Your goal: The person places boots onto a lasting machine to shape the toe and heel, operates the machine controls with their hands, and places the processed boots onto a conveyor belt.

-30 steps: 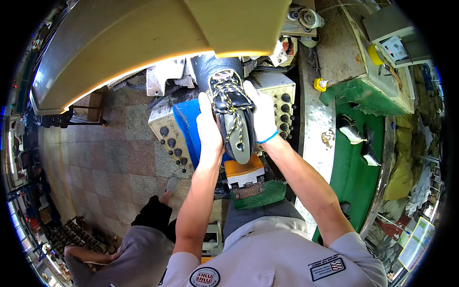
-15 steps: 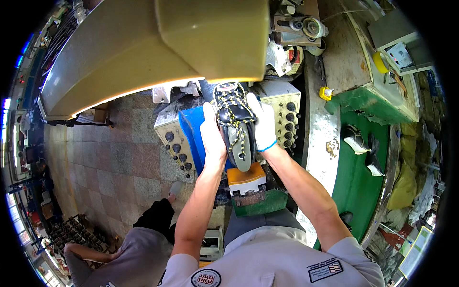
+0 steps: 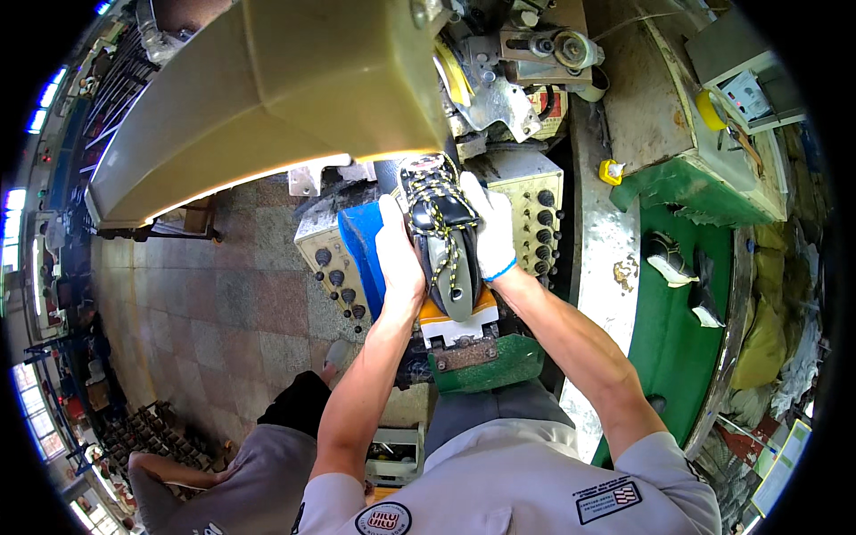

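My left hand (image 3: 400,257) and my right hand (image 3: 491,234), both in white gloves, are closed on opposite sides of a black shoe (image 3: 446,214). Yellow-and-black laces cross its upper, and a grey last (image 3: 453,276) with a hole fills its opening. The toe points away from me, beneath the beige hood of a machine (image 3: 294,98). Close to my body, the heel end lies over an orange pad (image 3: 486,306) on a white block; whether they touch, I cannot tell. The fingertips under the shoe are hidden.
Knobbed control boxes flank the shoe, left (image 3: 332,276) and right (image 3: 526,192). A blue panel (image 3: 359,241) stands beside my left hand. To the right, a green conveyor belt (image 3: 664,357) carries shoes (image 3: 670,260). Another person (image 3: 254,473) is at the lower left.
The shoe's heel end now overlaps the orange pad, which stood out in fuller view before. Both hands keep their grip. The whole view has shifted slightly.
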A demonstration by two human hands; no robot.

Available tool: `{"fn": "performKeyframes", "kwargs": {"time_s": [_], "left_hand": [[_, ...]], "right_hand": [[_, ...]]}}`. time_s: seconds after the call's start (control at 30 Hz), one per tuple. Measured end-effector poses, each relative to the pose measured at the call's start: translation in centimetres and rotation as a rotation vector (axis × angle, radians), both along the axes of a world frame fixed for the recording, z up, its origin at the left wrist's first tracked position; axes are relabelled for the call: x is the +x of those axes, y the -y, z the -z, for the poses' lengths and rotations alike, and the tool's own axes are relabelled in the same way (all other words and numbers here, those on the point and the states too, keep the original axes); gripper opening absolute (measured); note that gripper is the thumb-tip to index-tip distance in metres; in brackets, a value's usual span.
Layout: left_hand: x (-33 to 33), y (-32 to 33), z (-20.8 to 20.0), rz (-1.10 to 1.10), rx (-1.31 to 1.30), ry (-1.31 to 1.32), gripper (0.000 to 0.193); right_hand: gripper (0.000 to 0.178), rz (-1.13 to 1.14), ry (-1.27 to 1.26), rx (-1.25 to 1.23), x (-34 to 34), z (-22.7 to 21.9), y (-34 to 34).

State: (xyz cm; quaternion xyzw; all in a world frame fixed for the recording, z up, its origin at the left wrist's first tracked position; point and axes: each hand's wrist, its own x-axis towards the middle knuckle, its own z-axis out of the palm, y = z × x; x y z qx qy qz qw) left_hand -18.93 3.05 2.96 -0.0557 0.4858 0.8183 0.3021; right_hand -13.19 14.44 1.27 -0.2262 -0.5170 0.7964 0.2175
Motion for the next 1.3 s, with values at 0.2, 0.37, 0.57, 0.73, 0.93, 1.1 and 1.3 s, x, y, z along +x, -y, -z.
{"fn": "performKeyframes", "kwargs": {"time_s": [0.2,0.37,0.57,0.73,0.93,1.1,1.3], "left_hand": [[-0.3,0.2,0.1,0.030,-0.084,-0.014,0.067],[-0.1,1.9,-0.1,0.046,-0.470,-0.304,0.055],[5.3,4.9,-3.1,-0.079,-0.657,-0.699,0.047],[7.9,3.9,-6.6,-0.116,-0.749,-0.879,0.067],[8.5,-0.6,-7.7,-0.185,-0.996,-0.997,0.076],[8.4,-2.1,-6.5,-0.337,-1.029,-0.996,0.071],[9.1,-2.2,-6.7,-0.373,-1.051,-0.990,0.061]], "right_hand": [[0.043,0.040,-0.038,0.124,-0.1,-0.1,0.3],[0.044,0.077,0.132,0.447,1.2,0.5,-0.3],[0.044,0.147,0.246,0.397,10.0,-0.8,-0.3],[0.032,0.277,0.297,0.294,18.4,-3.6,-0.1],[0.022,0.123,0.288,0.219,21.9,-2.6,0.8],[0.021,-0.017,0.285,0.205,22.3,-3.4,0.9],[0.025,-0.171,0.253,0.299,23.7,-3.3,0.4]]}}
